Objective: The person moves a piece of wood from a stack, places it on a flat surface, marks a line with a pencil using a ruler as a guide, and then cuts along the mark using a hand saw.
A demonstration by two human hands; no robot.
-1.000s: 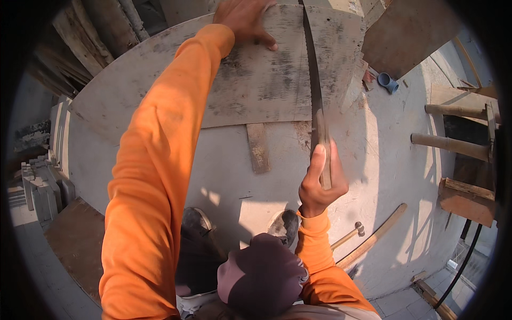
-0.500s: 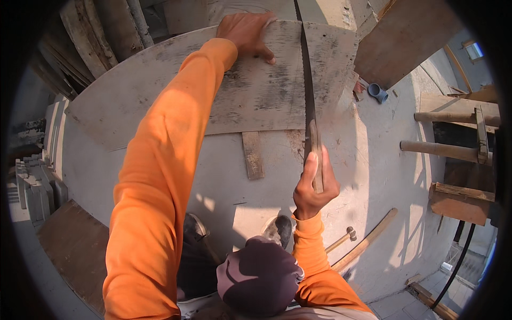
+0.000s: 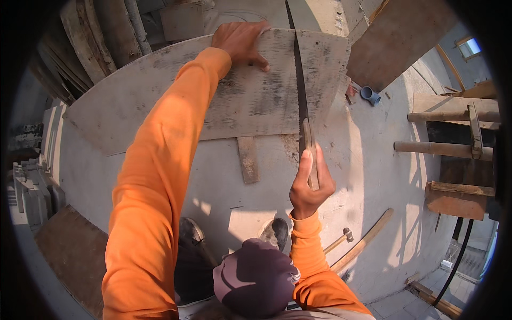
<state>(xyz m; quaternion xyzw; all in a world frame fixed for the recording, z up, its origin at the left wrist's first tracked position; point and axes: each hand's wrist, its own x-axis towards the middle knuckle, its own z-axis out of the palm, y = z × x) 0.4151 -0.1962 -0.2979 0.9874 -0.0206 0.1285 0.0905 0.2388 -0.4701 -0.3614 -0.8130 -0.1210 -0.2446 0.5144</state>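
The person's left hand (image 3: 237, 42) lay across the far edge of a pale, dark-streaked board (image 3: 160, 90), its thumb spread away from the other fingers and resting on the upper face; whether those fingers were closed around the edge could not be told. The board, curved along its far side, was low over a grey floor (image 3: 213, 178), in front of the person's shoes (image 3: 276, 233). The right hand (image 3: 310, 194) gripped the wooden handle (image 3: 311, 162) of a saw, fingers wrapped around it just on the person's side of the board's near edge. The dark saw blade (image 3: 300, 88) ran across the right part of the board and past its far edge, teeth toward the left. A short wood strip (image 3: 248, 160) stuck out from beneath the near edge, left of the handle. To the right of the board lay a blue pipe piece (image 3: 369, 96), near the corner of a brown panel (image 3: 397, 48). A hammer (image 3: 337, 243) and a long wooden stick (image 3: 365, 240) lay side by side to the right of the orange right sleeve (image 3: 306, 240).
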